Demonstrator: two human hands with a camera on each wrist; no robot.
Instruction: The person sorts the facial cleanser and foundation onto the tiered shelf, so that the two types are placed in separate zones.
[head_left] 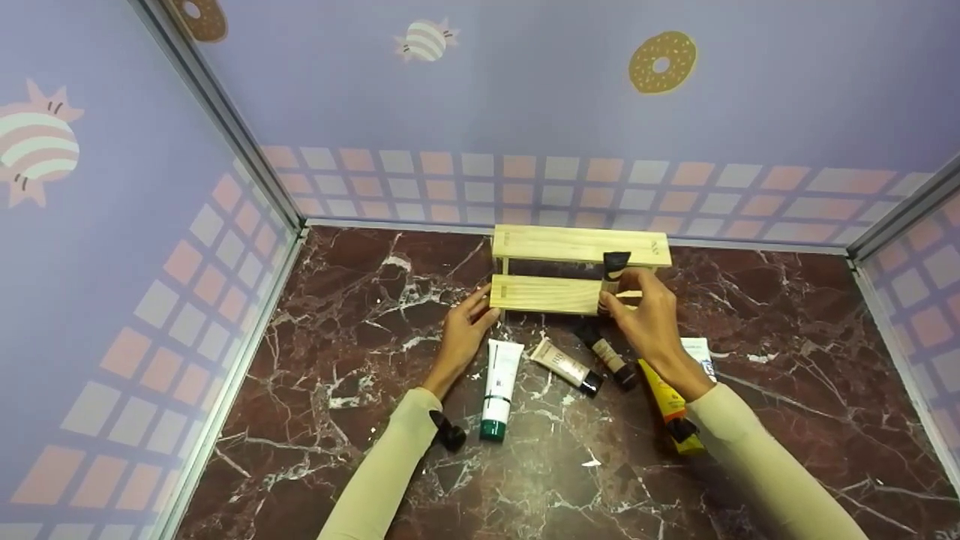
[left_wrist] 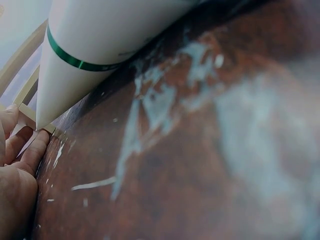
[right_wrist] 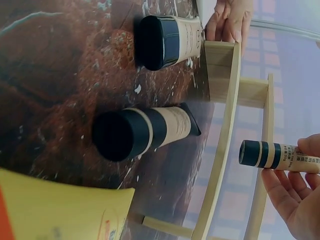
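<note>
Because the right hand (head_left: 649,315) pinched a small tube (head_left: 616,261) between thumb and bent fingers, cap downward, it stood nearly upright at the wooden rack's (head_left: 570,244) three-o'clock end; contact with the lower plank (head_left: 544,294) could not be told. The left hand (head_left: 463,334), fingers nearly straight and grasping nothing, touched the nine-o'clock end, probably steadying it. A white tube (head_left: 501,382) lay at seven o'clock.

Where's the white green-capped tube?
Head view: the white green-capped tube lies between left hand and nearest beige black-capped tube, in front of the pale wooden rack.
</note>
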